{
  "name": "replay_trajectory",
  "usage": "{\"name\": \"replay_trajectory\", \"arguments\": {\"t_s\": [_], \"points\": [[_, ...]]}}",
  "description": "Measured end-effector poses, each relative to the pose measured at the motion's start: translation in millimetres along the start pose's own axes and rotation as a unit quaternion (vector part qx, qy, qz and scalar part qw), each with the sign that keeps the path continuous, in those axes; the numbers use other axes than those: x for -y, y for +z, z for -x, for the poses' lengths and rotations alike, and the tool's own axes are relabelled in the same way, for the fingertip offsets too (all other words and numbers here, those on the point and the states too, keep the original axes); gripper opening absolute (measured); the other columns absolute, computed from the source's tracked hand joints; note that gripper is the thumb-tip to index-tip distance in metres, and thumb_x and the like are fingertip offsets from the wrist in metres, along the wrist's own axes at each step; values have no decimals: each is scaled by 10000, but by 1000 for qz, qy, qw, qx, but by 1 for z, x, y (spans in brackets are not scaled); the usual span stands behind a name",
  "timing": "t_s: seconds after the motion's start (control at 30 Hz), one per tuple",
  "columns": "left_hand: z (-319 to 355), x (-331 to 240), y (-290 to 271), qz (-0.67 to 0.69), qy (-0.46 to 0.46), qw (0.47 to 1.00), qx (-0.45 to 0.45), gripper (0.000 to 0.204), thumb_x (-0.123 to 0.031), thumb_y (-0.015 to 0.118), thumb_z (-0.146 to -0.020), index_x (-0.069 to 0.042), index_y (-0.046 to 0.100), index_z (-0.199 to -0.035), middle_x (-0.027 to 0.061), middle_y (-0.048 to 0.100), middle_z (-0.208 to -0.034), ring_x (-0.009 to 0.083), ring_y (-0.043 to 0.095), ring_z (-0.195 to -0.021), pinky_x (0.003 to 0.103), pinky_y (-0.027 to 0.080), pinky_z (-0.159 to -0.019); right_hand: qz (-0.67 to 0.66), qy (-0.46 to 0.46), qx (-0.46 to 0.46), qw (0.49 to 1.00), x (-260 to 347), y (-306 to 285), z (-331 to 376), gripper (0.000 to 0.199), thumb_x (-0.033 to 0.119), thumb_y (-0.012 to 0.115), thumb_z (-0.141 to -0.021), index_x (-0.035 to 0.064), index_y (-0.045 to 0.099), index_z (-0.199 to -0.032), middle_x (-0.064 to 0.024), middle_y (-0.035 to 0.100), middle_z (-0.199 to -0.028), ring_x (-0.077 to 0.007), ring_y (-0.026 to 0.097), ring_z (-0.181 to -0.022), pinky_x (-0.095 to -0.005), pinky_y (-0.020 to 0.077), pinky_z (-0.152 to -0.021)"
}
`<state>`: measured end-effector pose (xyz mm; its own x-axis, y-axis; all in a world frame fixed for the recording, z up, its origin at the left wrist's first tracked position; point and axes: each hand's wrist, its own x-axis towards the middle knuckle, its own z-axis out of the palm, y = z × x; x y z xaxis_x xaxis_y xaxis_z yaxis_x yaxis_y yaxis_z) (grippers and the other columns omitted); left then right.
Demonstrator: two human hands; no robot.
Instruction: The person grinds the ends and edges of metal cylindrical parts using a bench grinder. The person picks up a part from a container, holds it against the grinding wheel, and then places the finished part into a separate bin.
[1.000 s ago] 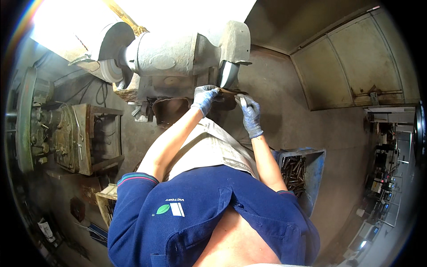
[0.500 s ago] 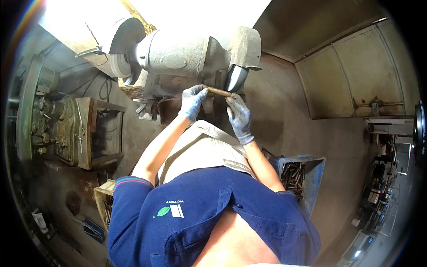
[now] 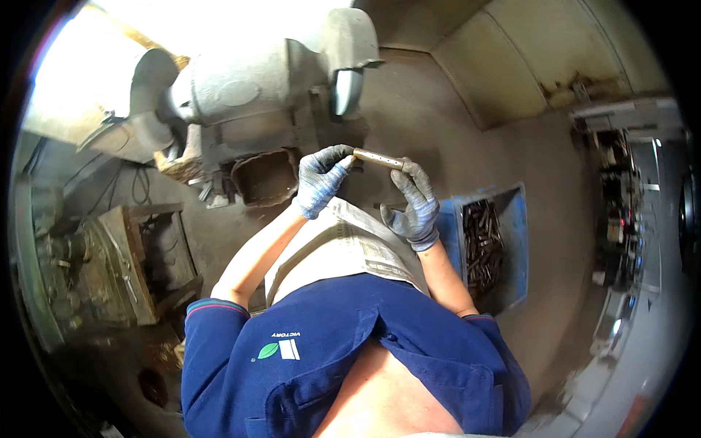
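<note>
Both hands wear grey-blue work gloves and are raised in front of my body. Between them is a short metal rod with a row of small dark holes along its side. My left hand pinches the rod's left end between thumb and fingers. At the other end, my right hand has its fingertips on the rod, while its thumb stands apart lower down. The bench grinder is just beyond my hands, and the rod is apart from its right wheel.
A blue bin filled with metal rods stands to my right. Below the grinder is a brown open container. A worn machine stands at the left. Metal panels rise at the far right.
The rod has come away from the grinder's right wheel, and its side with holes now shows. My view has turned to the right, bringing more of the blue bin into sight.
</note>
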<state>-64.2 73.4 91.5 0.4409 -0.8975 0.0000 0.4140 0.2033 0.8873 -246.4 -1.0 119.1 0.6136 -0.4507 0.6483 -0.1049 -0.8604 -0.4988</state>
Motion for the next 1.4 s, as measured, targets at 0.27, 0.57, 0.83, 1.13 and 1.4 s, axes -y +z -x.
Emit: {"name": "replay_trajectory", "arguments": {"t_s": [0.27,0.57,0.83,1.13,1.4], "points": [[11,70,-28,-194,-68,974,89,220,-110,630,-839,54,633,-986,50,646,-846,100,563,-739,222,455,-665,154,161,-47,974,-10,-112,97,382,164,736,-683,24,605,-1013,-187,552,-1114,-325,566,-1011,-370,484,-844],[78,74,-81,-161,-206,964,-48,121,-62,581,-849,41,635,-882,71,620,-775,115,574,-656,240,494,-629,17,234,170,957,-33,-44,116,355,214,711,-720,26,640,-1013,-155,595,-1129,-298,562,-1064,-382,445,-920],[155,10,-131,-355,-135,906,-187,222,-167,591,-839,11,655,-957,67,663,-780,127,610,-669,273,500,-651,-223,218,201,929,-35,68,113,154,16,583,-850,-56,649,-969,-126,658,-967,-161,606,-900,-286,490,-827],[443,1,-179,-236,11,670,-703,156,-108,598,-847,3,656,-940,90,672,-798,152,658,-677,266,549,-612,-318,453,397,733,-34,93,99,420,328,550,-920,-77,605,-1014,-134,637,-915,-203,617,-829,-318,517,-801],[572,31,-216,-342,-258,512,-745,258,-210,641,-766,-74,678,-982,161,673,-896,261,650,-853,327,481,-788,-186,360,484,775,8,111,55,497,432,518,-916,-49,636,-956,-121,643,-865,-186,608,-827,-296,485,-789]]}}
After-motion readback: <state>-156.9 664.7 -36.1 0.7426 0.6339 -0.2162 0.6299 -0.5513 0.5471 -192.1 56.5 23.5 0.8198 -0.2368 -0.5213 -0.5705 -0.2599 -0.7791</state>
